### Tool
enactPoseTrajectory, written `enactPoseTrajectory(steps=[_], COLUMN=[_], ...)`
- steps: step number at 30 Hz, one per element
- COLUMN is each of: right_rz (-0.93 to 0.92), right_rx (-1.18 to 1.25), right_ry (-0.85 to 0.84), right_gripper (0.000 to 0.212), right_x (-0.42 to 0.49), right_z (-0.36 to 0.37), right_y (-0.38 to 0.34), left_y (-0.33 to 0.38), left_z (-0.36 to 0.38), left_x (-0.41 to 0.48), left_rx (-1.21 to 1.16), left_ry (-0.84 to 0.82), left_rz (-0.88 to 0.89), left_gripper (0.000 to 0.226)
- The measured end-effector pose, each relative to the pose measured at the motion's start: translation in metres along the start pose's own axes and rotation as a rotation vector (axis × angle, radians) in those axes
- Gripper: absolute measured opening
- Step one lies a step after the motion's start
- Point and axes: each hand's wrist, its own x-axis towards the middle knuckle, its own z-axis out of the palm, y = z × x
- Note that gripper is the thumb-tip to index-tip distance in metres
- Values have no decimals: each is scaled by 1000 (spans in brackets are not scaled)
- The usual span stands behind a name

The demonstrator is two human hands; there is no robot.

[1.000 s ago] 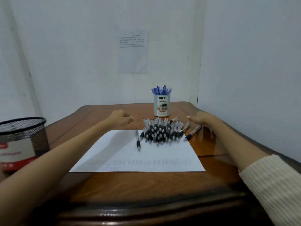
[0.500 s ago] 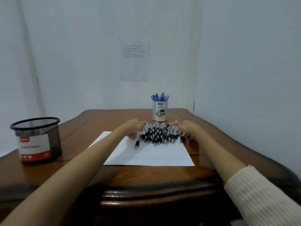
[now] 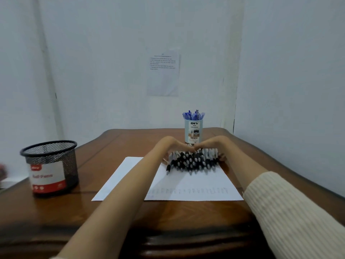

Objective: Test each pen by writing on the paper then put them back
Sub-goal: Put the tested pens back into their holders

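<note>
Under the paper, counter (image 3: pixel 186 217): brown polished wood with a rounded near edge; everything below stands or lies on it.
Paper (image 3: pixel 196 182): white sheet lying flat, with a row of faint pen marks (image 3: pixel 188 190) along its near edge.
Wall notice (image 3: pixel 163 74): printed sheet fixed to the wall, far beyond the paper; the text is too small to read.
Mesh holder (image 3: pixel 50 165): black wire cup with a red and white label, upright, well apart to the left of the paper.
Sleeve (image 3: pixel 291 212): cream ribbed knit on the right forearm, off the paper's near right corner; the bare left forearm crosses above the paper's left half.
Pile of black pens (image 3: pixel 192 160): many black and white pens packed side by side at the paper's far edge, tips pointing toward its near edge.
Left hand (image 3: pixel 171 146): at the paper's far edge, grip curled round the pile's left side, fingers over the pens' far ends.
Right hand (image 3: pixel 212 143): same edge, grip curled round the pile's right side; its fingertips come up to the left hand's, and I cannot tell whether they touch.
Desk organizer (image 3: pixel 193 132): pale blue cup, upright just beyond the paper's far edge, behind the hands.
Blue pens (image 3: pixel 193 115): standing in the organizer.
Single pen (image 3: pixel 169 168): black, at the pile's left flank, tilted and reaching nearer the paper's middle than the rest.
</note>
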Motion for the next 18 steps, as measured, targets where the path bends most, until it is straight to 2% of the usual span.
enactPoseTrajectory(steps=[3,5,7,13,16,18], right_rz=[74,63,50,120,98,99], right_rx=[20,-11,-11,-29,-43,-40], right_ry=[99,132,72,106,121,140], right_gripper=[87,68,57,65,60,49], right_x=[6,-5,-22,-23,-21,-13], right_z=[6,8,3,-7,-6,-7], right_y=[-1,-4,-8,4,8,12], left_y=[3,6,9,8,6,9], left_z=[1,2,2,-5,-9,-7], left_x=[4,4,3,10,17,18], left_rx=[11,35,64,42,22,21], left_ry=[3,-3,1,-19,-23,-8], left_rz=[8,7,10,18,15,15], left_gripper=[92,91,92,92,95,97])
